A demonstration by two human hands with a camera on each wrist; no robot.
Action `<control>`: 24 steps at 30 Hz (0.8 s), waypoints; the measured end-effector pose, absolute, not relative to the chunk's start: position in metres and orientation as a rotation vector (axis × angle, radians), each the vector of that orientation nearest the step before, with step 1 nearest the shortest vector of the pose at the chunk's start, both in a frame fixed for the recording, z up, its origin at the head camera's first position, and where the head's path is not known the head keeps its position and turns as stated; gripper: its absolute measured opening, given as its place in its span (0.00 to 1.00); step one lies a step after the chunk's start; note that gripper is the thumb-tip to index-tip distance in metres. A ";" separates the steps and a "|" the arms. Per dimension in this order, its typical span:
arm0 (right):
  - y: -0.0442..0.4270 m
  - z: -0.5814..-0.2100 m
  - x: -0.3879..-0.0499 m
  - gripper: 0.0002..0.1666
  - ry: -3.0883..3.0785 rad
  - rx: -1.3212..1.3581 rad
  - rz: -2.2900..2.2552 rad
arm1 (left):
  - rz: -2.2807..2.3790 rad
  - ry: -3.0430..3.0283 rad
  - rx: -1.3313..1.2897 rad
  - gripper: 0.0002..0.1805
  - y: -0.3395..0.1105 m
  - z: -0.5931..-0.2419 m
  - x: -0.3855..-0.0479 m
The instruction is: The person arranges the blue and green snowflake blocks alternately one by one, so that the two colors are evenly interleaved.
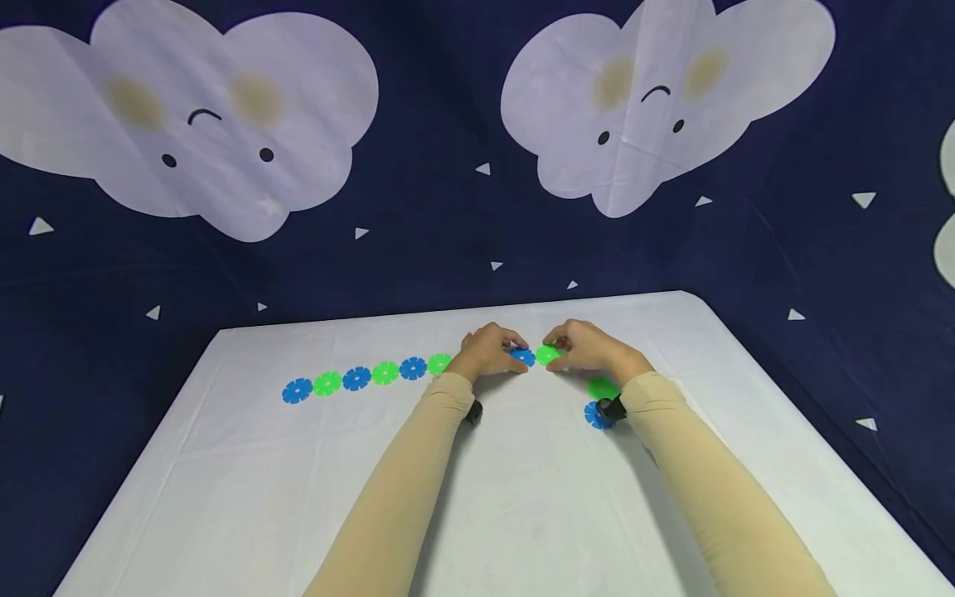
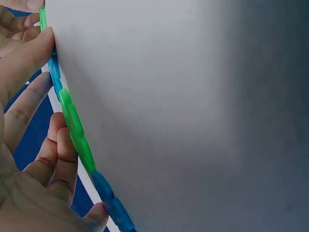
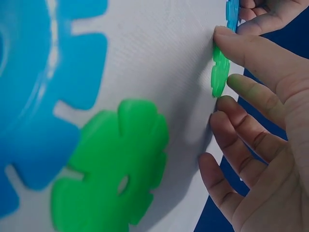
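Note:
My left hand [image 1: 488, 348] pinches a blue notched plastic disc [image 1: 523, 356] between thumb and forefinger at the row's right end. Just right of it, my right hand [image 1: 587, 344] holds a green notched disc [image 1: 548, 355] by its edges. In the left wrist view, the held blue disc [image 2: 55, 72] lies between a green disc [image 2: 77, 130] and the other green one, seen nearly edge-on. From the right wrist, the held green disc [image 3: 220, 72] shows under the thumb; whether it touches the blue disc is hard to tell.
A row of alternating blue and green discs [image 1: 356, 379] runs leftward across the white table [image 1: 246, 464]. Near my right wrist lie a loose green disc [image 1: 603, 388] and a blue disc [image 1: 595, 415], partly covered by the wrist camera [image 1: 612, 409]. A dark cloud-patterned cloth [image 1: 433, 274] hangs behind.

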State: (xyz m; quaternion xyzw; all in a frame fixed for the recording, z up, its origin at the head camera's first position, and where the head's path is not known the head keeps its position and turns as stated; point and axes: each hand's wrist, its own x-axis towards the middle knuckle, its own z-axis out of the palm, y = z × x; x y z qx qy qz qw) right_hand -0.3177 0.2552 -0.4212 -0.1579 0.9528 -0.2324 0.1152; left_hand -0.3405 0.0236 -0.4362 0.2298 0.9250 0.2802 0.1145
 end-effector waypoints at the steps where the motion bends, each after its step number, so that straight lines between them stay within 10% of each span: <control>1: 0.256 -0.421 -0.317 0.32 2.796 -0.469 -0.675 | 0.819 2.713 0.675 0.22 0.024 -0.436 -0.341; 24: 0.285 -0.394 -0.269 0.25 2.714 -0.541 -0.631 | 0.777 2.724 0.732 0.22 0.025 -0.432 -0.338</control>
